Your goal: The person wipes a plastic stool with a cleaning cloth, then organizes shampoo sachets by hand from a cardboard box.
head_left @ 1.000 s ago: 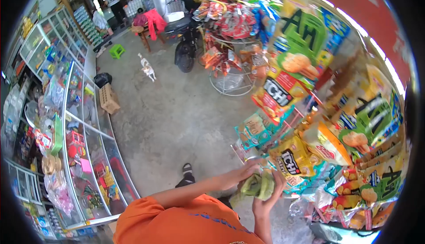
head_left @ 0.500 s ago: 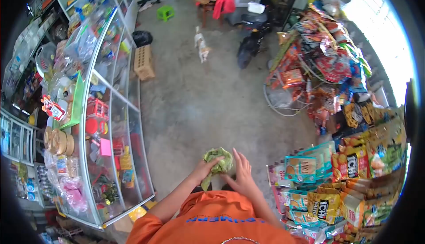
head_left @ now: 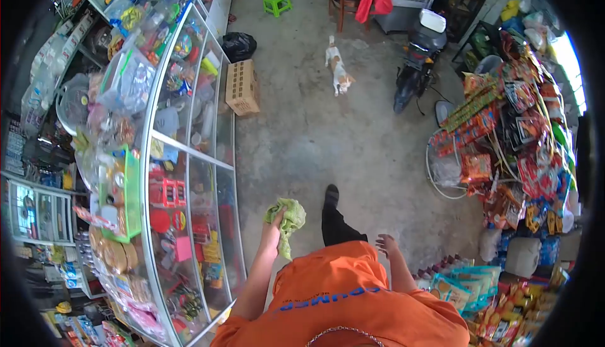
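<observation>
My left hand [head_left: 273, 228] is closed around a crumpled light green cloth [head_left: 290, 216], whose loose end hangs toward my orange shirt. The cloth is held a little way off the glass display cabinet [head_left: 189, 150] on my left. On the other side of my body, my right hand [head_left: 386, 244] hangs with its fingers apart and nothing in them. Nearest to that hand are teal snack packets [head_left: 469, 287] at the lower right. One black-trousered leg [head_left: 339, 224] of mine is stretched forward between the two hands.
A white and orange cat [head_left: 336, 67] is on the concrete floor ahead. A cardboard box [head_left: 242, 85] and a black bag [head_left: 239, 46] stand by the cabinet. Farther off are a green stool [head_left: 277, 3] and a motorbike [head_left: 414, 63]. Hanging snack packets [head_left: 479, 126] line the right.
My hands have moved apart: the left carries the cloth leftward, the right has dropped away from it. A leg has come into view, and the view has turned left.
</observation>
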A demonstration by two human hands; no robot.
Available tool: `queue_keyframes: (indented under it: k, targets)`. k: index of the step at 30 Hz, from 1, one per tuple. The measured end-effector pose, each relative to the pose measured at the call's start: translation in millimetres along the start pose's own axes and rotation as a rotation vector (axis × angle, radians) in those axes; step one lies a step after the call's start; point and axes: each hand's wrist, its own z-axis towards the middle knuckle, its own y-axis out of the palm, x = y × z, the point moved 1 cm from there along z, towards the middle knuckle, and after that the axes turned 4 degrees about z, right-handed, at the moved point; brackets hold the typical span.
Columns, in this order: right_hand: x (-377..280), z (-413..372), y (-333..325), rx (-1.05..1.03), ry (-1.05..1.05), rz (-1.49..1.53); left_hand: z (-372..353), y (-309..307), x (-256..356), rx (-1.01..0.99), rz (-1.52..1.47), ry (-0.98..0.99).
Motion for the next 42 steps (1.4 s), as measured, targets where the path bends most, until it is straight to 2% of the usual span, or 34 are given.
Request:
queue_keyframes:
  k: [1, 3, 5, 8, 13, 16, 18, 20, 22, 24, 26, 27, 29, 30, 33, 36, 38, 39, 40, 42]
  targets:
    - [-21.0, 16.0, -1.3, 0.042, 0.134, 0.105, 24.4, 6.9, 14.9, 0.003, -0.05, -0.018]
    - [-70.7, 60.7, -1.6, 0.047, 0.17, 0.114, 76.9, 24.5, 54.5, 0.051, -0.106, -0.029]
    - [-116.5, 91.7, 30.0, 0.078, 0.222, 0.12, 119.5, 44.2, 97.7, 0.067, -0.064, 0.046]
    - [-230.8, 135.2, 62.9, 0.012, -0.024, 0.116, 184.0, 69.8, 143.8, -0.006, -0.097, 0.017]
    - [-472.6, 139.5, 196.2, -0.166, -0.275, 0.025, 294.7, 107.2, 226.1, 0.042, -0.093, 0.018]
    - [-571.9, 176.6, 265.8, -0.245, -0.391, -0.095, 387.6, 115.3, 275.1, 0.026, -0.029, -0.006]
    - [-616.6, 203.1, 302.0, -0.245, -0.399, -0.107, 454.0, 117.4, 306.2, 0.023, 0.03, 0.064]
    - [-641.7, 244.5, 321.1, -0.246, -0.376, -0.188, 503.4, 126.0, 365.0, 0.024, 0.008, 0.039]
    - [-670.1, 274.6, 329.4, -0.223, -0.339, -0.332, 545.4, 134.6, 430.9, -0.069, -0.016, 0.043]
    - [-702.5, 300.0, 348.0, -0.222, -0.318, -0.413, 589.2, 142.4, 491.0, -0.035, -0.023, 0.058]
    - [-716.0, 341.2, 342.5, -0.139, -0.237, -0.218, 634.8, 147.4, 543.6, -0.019, 0.09, 0.125]
    - [-727.7, 348.6, 346.7, -0.134, -0.226, -0.203, 659.2, 149.9, 566.7, -0.035, 0.105, 0.14]
    - [-756.0, 365.7, 352.2, 0.003, -0.093, -0.2, 714.4, 152.4, 599.8, -0.069, 0.12, 0.144]
    - [-759.4, 382.8, 352.2, 0.009, -0.085, -0.187, 742.0, 154.0, 615.5, -0.094, 0.119, 0.156]
    - [-770.0, 453.2, 370.1, -0.005, 0.121, -0.231, 819.3, 166.9, 665.1, -0.082, 0.134, 0.145]
    - [-855.6, 523.7, 427.4, -0.06, 0.048, -0.412, 894.6, 176.7, 710.0, -0.036, 0.17, 0.09]
    - [-940.8, 566.5, 472.5, -0.094, -0.054, -0.507, 943.6, 181.7, 725.7, 0.041, 0.181, -0.2]
    - [-980.6, 583.7, 495.4, -0.103, -0.099, -0.53, 946.1, 198.8, 759.4, 0.036, 0.17, -0.202]
    - [-1019.3, 600.5, 517.9, -0.113, -0.135, -0.539, 960.5, 211.3, 775.9, 0.065, 0.103, -0.038]
    - [-1089.1, 625.9, 553.0, -0.125, -0.181, -0.581, 1002.6, 227.1, 817.2, 0.03, 0.228, 0.17]
